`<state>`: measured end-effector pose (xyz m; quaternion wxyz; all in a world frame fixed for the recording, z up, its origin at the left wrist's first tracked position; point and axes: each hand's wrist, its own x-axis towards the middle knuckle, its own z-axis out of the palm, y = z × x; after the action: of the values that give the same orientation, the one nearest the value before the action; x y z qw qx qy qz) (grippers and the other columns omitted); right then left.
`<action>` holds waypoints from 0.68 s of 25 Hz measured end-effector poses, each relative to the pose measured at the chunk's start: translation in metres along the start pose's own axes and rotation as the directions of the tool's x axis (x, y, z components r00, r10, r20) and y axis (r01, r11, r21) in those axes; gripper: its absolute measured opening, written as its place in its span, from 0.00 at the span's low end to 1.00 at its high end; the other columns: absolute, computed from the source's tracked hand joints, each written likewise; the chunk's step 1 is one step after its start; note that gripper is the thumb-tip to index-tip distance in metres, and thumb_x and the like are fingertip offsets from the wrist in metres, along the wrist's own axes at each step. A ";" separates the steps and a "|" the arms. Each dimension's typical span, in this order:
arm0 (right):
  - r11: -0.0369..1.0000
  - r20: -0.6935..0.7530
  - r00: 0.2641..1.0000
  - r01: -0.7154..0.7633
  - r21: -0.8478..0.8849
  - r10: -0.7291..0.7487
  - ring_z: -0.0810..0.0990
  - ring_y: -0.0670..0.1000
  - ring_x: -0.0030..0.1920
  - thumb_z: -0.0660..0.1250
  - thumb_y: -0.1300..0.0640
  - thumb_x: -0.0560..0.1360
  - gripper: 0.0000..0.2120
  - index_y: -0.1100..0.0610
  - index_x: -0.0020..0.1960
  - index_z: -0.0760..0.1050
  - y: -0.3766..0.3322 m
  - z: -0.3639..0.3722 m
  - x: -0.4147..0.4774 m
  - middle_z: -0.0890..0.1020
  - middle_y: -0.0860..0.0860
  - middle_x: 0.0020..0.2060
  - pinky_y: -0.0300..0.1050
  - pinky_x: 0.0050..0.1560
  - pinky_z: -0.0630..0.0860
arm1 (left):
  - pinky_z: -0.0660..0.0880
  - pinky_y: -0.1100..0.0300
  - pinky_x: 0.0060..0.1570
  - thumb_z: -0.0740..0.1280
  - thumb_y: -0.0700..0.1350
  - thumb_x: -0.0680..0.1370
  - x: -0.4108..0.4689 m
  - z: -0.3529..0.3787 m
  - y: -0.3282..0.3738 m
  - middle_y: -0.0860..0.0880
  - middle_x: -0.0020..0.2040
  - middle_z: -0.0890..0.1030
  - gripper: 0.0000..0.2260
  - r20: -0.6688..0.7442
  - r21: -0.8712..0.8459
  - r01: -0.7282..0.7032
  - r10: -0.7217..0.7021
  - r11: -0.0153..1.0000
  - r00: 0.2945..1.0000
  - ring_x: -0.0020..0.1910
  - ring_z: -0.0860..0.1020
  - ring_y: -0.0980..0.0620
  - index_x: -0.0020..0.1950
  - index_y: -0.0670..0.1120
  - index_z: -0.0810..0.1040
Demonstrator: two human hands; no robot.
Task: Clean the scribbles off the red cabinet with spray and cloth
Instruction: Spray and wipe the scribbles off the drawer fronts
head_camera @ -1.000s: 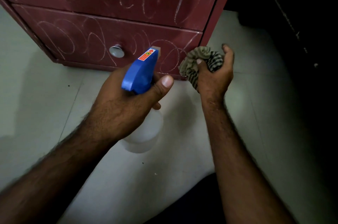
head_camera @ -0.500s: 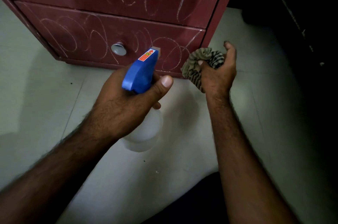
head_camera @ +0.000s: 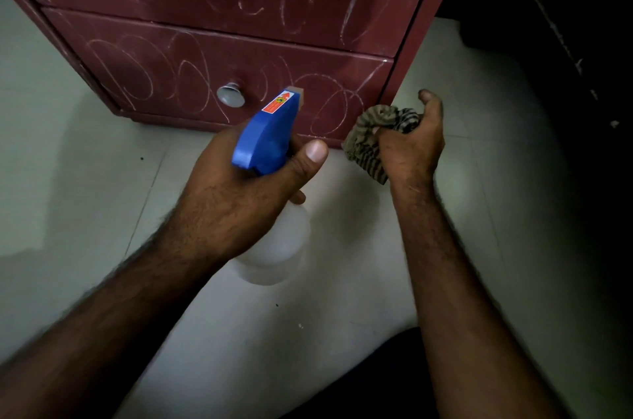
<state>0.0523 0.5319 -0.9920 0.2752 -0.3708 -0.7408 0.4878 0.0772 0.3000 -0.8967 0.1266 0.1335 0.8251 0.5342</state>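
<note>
Scribbled cabinet (head_camera: 239, 52), blue spray (head_camera: 265, 134), striped cloth (head_camera: 368, 141)

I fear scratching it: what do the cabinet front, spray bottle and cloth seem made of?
Cabinet front: likely painted or laminated board, dull red, scuffed. Spray bottle: plastic, smooth blue head, translucent whitish body. Cloth: soft woven fabric, striped and crumpled.

Bare left grip (head_camera: 233, 192) and right grip (head_camera: 411, 151), hairy forearms (head_camera: 113, 309), short thumbnail (head_camera: 317, 149), dark garment (head_camera: 376, 381) at the bottom edge.

I read this as a home room: pale tiled floor (head_camera: 85, 179) across the lower frame, red cabinet (head_camera: 239, 7) with knobbed drawers at top, dark furniture (head_camera: 582, 59) at upper right.
</note>
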 end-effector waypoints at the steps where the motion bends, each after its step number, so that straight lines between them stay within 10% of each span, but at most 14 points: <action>1: 1.000 -0.001 1.000 -0.001 0.010 0.001 0.78 0.42 0.48 0.75 0.66 0.71 0.38 0.48 0.77 0.67 -0.001 0.000 0.000 0.73 0.37 0.46 0.42 0.51 0.82 | 0.77 0.58 0.42 0.66 0.66 0.71 0.000 0.000 0.000 0.51 0.37 0.86 0.17 -0.002 -0.003 0.002 -0.002 1.000 1.000 0.37 0.84 0.58 0.44 0.53 0.78; 10: 0.993 0.055 0.998 -0.029 0.114 0.023 0.78 0.48 0.61 0.80 0.60 0.72 0.43 0.43 0.80 0.62 -0.001 -0.002 -0.005 0.73 0.44 0.60 0.48 0.61 0.81 | 0.75 0.61 0.38 0.64 0.69 0.68 0.001 0.000 -0.003 0.54 0.37 0.85 0.21 0.007 0.003 0.007 -0.007 1.000 1.000 0.37 0.83 0.59 0.46 0.53 0.78; 17: 0.998 0.004 1.000 0.024 0.054 -0.024 0.79 0.47 0.58 0.82 0.59 0.70 0.41 0.49 0.78 0.67 0.007 0.004 -0.003 0.75 0.38 0.52 0.47 0.63 0.80 | 0.73 0.62 0.38 0.63 0.70 0.66 0.004 0.002 -0.005 0.55 0.37 0.85 0.23 0.006 0.010 0.017 -0.017 1.000 1.000 0.37 0.83 0.61 0.46 0.53 0.78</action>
<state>0.0526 0.5286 -1.0000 0.2890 -0.3531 -0.7326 0.5051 0.0734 0.3013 -0.9027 0.1330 0.1287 0.8284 0.5286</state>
